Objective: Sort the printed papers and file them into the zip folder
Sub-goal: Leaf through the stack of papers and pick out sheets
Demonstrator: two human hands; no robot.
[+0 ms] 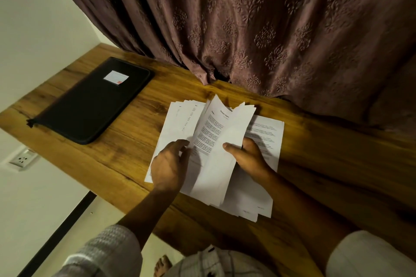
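Papers (221,139) bow up between curled fingers: the right hand (249,159) pinches the lifted sheets under its thumb, and the left hand (170,165) grips their left edge. Other sheets lie flat beneath on the table (126,164). The closed folder (94,103) lies well apart, far left.

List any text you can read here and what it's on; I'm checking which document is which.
"Sample Intern", a heading cut off by a fold, on the lifted sheet; its body text is blurred.
Left pile: columns of print, too small to read.
Right pile: lines blurred, unreadable.
White label on the zip folder: unreadable.
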